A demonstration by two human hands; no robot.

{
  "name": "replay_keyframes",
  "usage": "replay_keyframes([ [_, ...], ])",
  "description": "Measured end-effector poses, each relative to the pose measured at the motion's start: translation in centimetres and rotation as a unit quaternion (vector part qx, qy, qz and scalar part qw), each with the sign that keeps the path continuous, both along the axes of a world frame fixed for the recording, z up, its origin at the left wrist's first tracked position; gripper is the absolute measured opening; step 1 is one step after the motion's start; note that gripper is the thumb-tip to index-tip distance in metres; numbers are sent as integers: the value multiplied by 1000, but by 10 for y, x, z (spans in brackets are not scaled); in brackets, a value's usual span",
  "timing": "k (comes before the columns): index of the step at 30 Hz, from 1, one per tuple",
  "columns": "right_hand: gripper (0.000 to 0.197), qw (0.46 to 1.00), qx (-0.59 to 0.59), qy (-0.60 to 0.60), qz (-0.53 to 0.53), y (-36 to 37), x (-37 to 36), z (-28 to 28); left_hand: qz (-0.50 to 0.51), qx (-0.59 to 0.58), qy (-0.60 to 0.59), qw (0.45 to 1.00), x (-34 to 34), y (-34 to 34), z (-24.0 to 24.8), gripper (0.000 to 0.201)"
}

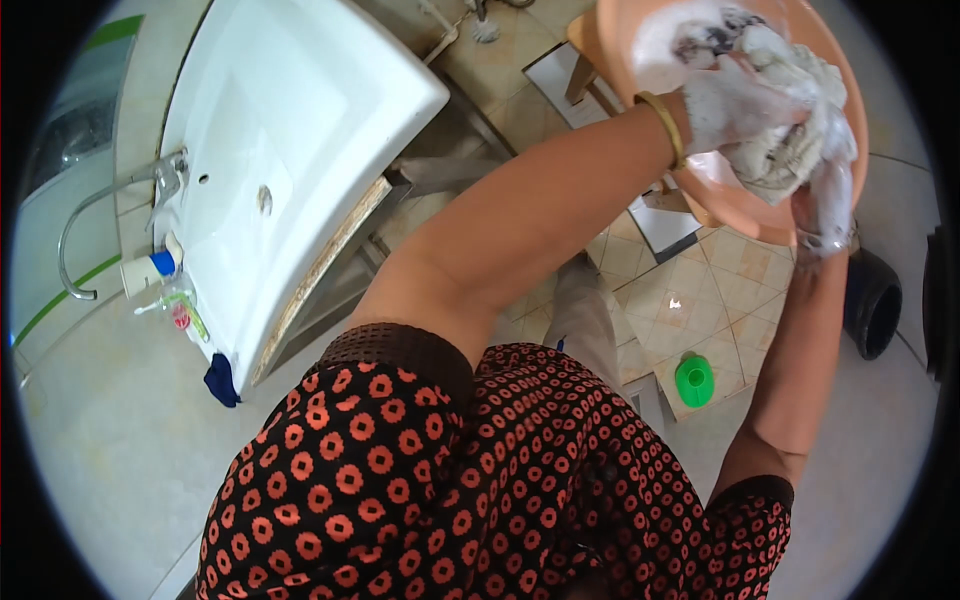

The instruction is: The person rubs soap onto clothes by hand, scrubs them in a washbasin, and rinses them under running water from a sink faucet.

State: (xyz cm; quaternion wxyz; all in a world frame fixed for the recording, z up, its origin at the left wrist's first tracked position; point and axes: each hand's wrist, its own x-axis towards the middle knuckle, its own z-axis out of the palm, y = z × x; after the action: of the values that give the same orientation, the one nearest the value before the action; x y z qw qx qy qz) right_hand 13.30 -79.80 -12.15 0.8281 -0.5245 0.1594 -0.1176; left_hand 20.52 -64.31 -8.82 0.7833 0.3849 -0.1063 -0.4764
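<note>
A wet, whitish cloth [772,168] with dark marks is bunched up over an orange basin [720,205] at the top right. My left hand [742,104], covered in suds, closes on the cloth from the left; a gold bangle circles that wrist. On the right side, my right hand [832,192] is also foamy and grips the same bundle, its fingers partly lost in foam and folds. Soapy water [665,50] and something dark [712,38] show in the basin behind the cloth.
The basin rests on a wooden stool [582,78]. A white sink [290,120] with a curved metal tap [75,215] fills the left. Below the basin, a green plastic container [694,382] stands on the tiled floor. A black bucket [876,308] is by the right wall.
</note>
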Motion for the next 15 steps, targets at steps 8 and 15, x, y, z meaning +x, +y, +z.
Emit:
replay_keyframes([
  [8,42,996,-58,41,50,54,-18,27,175,62,-54,981,-19,10,-9,37],
  [15,41,968,-228,-91,44,56,9,25,127,1,-22,992,-13,19,6,38],
])
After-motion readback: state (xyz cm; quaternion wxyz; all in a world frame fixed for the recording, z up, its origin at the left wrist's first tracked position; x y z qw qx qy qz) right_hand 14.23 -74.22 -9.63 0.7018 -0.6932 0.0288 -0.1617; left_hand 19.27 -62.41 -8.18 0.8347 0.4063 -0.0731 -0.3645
